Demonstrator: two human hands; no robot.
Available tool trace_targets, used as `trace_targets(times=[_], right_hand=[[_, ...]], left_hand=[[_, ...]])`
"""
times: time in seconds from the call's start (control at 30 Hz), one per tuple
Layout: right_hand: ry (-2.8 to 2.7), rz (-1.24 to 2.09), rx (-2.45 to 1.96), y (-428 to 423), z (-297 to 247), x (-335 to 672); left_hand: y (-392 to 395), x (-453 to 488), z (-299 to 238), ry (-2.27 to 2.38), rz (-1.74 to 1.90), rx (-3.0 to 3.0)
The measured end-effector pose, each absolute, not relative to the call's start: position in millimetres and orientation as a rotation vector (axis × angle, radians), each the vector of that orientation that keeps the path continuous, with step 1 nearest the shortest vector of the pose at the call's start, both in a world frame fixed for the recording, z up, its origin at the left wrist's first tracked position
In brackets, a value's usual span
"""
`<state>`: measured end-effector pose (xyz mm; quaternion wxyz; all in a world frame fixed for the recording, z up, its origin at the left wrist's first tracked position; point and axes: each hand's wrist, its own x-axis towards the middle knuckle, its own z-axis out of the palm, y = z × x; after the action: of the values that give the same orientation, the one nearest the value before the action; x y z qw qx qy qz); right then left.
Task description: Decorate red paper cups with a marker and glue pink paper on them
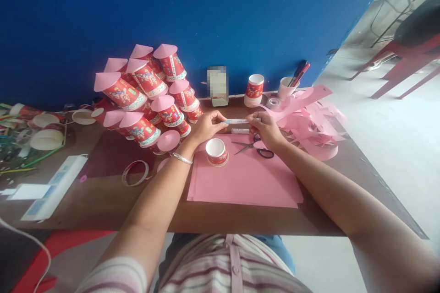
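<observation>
A slim white pen (236,121) stretches level between my two hands above the table. My left hand (209,126) pinches its left end, and my right hand (266,129) closes on the right end. Just below it lies a short white stick (240,131) with dark marks, perhaps another pen. On a stack of pink paper sheets (240,183) stands a red patterned paper cup (217,153), mouth up. Black-handled scissors (265,153) lie beside the cup, partly under my right hand, with a small pink piece at their handles.
Several red cups with pink cone tops (118,91) are piled at left. Behind stand a phone (220,87), a red cup (254,90) and a pen cup (287,88). Pink paper scraps (316,119) heap at right. A power strip (57,187) and paper ring (135,173) lie left.
</observation>
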<state>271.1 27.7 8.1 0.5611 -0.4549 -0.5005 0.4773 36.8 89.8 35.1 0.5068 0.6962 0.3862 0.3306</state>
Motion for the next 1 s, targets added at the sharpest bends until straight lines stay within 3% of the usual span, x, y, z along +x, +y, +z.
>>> trace_targets(times=[0.23, 0.43, 0.83, 1.0], right_hand=[[-1.305, 1.011, -1.093, 31.3, 8.0, 273.8], [-2.050, 0.294, -1.407, 30.9, 6.2, 283.5], [-2.302, -0.064, -1.701, 18.5, 1.0, 272.9], [-2.383, -0.192, -1.581, 17.0, 4.2, 280.9]], left_hand=[[92.4, 33.7, 40.2, 0.923, 0.766, 1.645], [91.5, 29.5, 44.7, 1.004, 0.798, 1.901], [35.1, 14.9, 79.4, 1.002, 1.014, 2.277], [-17.3, -19.2, 94.9, 1.065, 1.120, 2.509]])
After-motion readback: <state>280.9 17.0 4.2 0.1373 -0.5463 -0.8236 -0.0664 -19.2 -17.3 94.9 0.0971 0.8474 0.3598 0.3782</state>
